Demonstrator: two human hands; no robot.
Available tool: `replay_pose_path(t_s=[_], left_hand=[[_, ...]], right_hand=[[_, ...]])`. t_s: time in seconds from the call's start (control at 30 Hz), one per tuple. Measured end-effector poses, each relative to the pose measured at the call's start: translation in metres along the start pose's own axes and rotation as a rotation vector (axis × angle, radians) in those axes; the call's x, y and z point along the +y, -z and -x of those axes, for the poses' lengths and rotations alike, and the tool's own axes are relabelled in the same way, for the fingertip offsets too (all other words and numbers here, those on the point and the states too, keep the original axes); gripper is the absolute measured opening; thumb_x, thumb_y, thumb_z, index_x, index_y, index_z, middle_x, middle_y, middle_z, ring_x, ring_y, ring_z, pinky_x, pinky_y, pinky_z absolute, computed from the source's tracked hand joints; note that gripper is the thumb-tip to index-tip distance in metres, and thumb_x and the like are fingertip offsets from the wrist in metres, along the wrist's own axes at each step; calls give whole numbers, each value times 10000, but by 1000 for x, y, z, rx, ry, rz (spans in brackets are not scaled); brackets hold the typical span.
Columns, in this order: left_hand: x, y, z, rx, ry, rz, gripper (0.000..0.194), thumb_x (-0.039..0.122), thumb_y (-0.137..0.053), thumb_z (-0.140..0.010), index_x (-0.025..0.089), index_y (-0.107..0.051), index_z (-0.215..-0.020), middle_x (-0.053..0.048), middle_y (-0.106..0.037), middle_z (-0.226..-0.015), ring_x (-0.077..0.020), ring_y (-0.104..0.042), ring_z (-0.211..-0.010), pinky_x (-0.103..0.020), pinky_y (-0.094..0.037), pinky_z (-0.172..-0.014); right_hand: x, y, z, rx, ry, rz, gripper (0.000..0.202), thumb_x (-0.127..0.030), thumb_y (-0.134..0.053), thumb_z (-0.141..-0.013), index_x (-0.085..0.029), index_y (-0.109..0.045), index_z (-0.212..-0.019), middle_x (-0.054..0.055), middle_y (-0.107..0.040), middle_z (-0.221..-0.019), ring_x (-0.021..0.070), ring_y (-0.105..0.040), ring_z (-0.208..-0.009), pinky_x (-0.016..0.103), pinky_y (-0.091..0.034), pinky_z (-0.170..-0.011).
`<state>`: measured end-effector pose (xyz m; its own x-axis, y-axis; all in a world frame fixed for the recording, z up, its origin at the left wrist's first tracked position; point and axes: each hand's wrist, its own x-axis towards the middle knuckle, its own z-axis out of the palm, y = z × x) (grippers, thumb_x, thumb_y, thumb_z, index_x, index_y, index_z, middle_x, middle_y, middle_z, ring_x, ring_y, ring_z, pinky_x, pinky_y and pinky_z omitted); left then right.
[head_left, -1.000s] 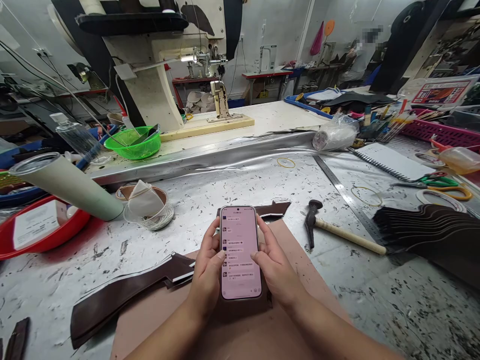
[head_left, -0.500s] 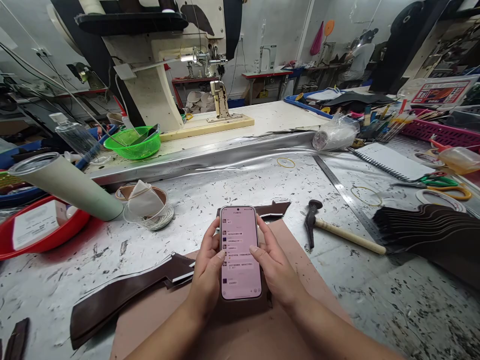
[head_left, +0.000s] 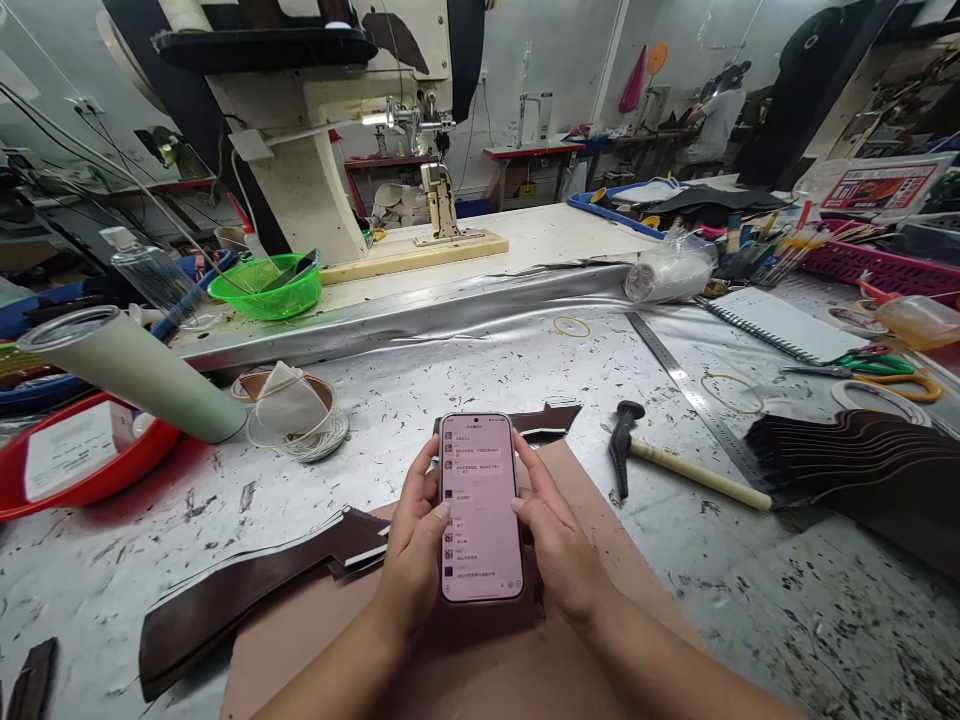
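A smartphone (head_left: 482, 540) with a pink chat screen is held upright between both hands, above a brown board (head_left: 300, 660). My left hand (head_left: 412, 540) grips its left edge, thumb resting along the side of the screen. My right hand (head_left: 559, 545) is closed around the right edge, with its thumb at the screen's border. Fingers behind the phone are partly hidden. Dark brown leather pieces (head_left: 247, 595) lie left of my left hand, and another leather piece (head_left: 551, 420) shows just beyond the phone. A hammer (head_left: 675, 460) with a wooden handle lies to the right.
A sewing machine (head_left: 330, 170) stands behind the bench. On the left are a red basin (head_left: 142, 470), a tilted tumbler (head_left: 150, 375) and a green basket (head_left: 285, 300). To the right lie a steel ruler (head_left: 690, 390), stacked leather strips (head_left: 847, 470) and a notebook (head_left: 780, 320). A person (head_left: 720, 115) sits far back.
The chat on the screen has scrolled upward, showing different messages lower down. My right thumb has moved from over the screen to its right edge. Both hands still hold the phone.
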<state>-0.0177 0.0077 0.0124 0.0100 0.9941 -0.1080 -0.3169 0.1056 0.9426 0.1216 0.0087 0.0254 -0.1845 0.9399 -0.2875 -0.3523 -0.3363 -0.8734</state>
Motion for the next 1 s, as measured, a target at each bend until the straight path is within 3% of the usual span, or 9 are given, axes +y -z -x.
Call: replay_pose_path(t_s=[0.1,0.3,0.6,1.0], left_hand=[[0,0,0,12,5,2,569,319,-560,-775,308,-379,-1315,-41,-575,-1078,-182,-569,-876,-304,-462,-773],[0,0,2,4,-7,17,565,319,-553,-778,301,-376,-1314,-57,-560,-1144,-214,-570,-957,-319,-464,-788],[0,-2,0,9,-1,32,566,310,-561,-780,293,-374,-1314,-72,-553,-1166,-241,-571,-1007,-347,-473,-803],[1,-2,0,17,-2,-11,540,284,-549,-790,303,-381,-1303,-48,-580,-1081,-190,-585,-909,-282,-486,-724]], right_hand=[[2,0,-1,2,3,-14,641,-178,-415,-808,-319,-236,-1407,12,-655,-1019,132,-607,-767,263,-472,-658],[6,-2,-3,-53,15,-50,814,-183,-554,-743,-294,-130,-1429,8,-646,-860,162,-617,-752,314,-498,-679],[7,-2,-2,-59,17,-63,839,-159,-531,-711,-276,-115,-1430,21,-649,-887,183,-627,-785,324,-502,-665],[1,-3,-3,-45,-3,-56,698,-204,-458,-808,-284,-146,-1428,44,-646,-1031,189,-629,-881,351,-509,-757]])
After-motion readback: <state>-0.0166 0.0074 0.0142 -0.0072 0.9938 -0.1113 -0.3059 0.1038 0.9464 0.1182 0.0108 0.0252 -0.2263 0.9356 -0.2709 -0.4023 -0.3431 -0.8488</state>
